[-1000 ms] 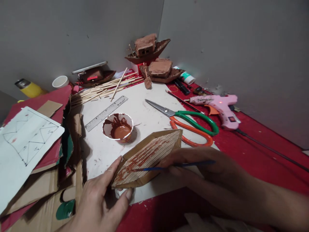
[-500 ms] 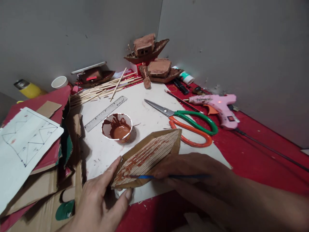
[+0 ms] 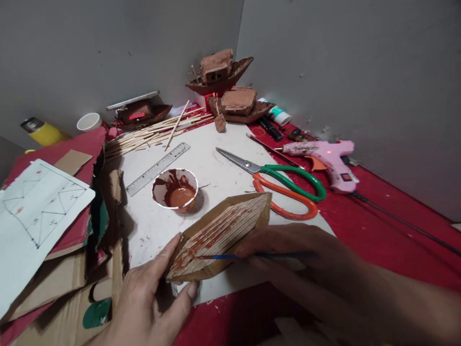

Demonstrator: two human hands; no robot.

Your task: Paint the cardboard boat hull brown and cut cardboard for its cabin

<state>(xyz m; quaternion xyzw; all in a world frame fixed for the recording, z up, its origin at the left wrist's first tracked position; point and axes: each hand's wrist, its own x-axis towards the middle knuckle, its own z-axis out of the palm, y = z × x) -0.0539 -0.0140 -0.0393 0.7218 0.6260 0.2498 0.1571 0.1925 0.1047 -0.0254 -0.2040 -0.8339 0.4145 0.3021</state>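
Observation:
A cardboard boat hull with a ribbed inner face, partly streaked with brown paint, lies tilted above the white sheet. My left hand grips its near left end between thumb and fingers. In my right hand is a thin paintbrush with a blue part, its tip against the ribbed face near the left end. Behind the hull stands a paper cup with brown paint inside and smears on its wall.
Scissors and a pink glue gun lie right. Behind are a ruler, wooden sticks and brown model boats. Cardboard pieces and a drawing are left. Grey walls rise behind.
My right hand and the brush have shifted slightly right and up along the ribbed face. My left hand and the hull have hardly moved.

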